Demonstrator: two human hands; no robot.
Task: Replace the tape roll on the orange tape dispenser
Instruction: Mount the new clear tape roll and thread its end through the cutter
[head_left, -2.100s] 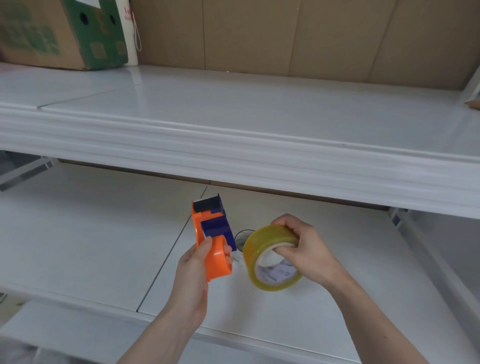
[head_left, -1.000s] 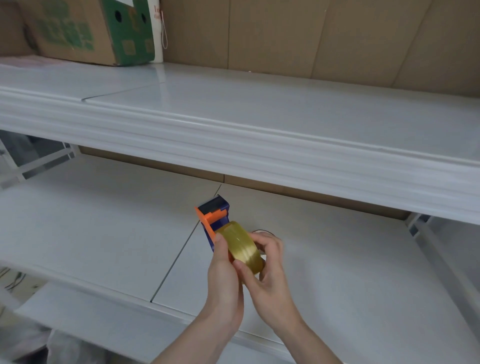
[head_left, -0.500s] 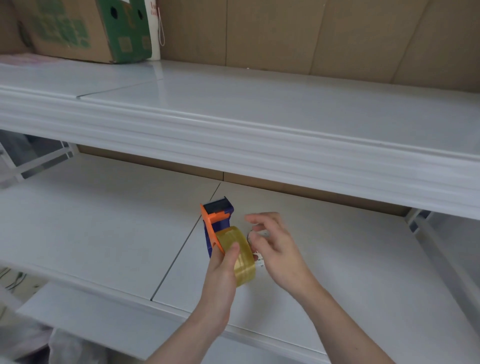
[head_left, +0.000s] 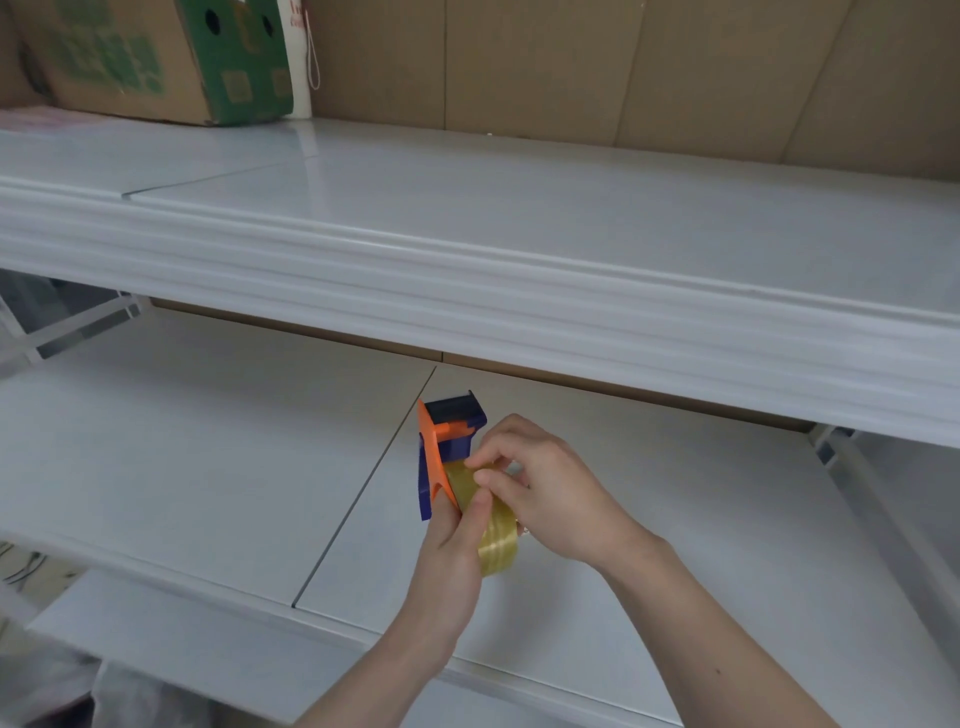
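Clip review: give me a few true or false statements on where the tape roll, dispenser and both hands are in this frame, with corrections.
1. The tape roll sits on the dispenser. True.
2. The left hand holds the dispenser above the lower shelf. True.
3. The right hand rests flat on the upper shelf. False: its fingertips pinch at the top of the roll.
4. The dispenser lies on the upper shelf beside the box. False: only the cardboard box stands on the upper shelf, at the far left.
5. The roll is yellowish and see-through. True.
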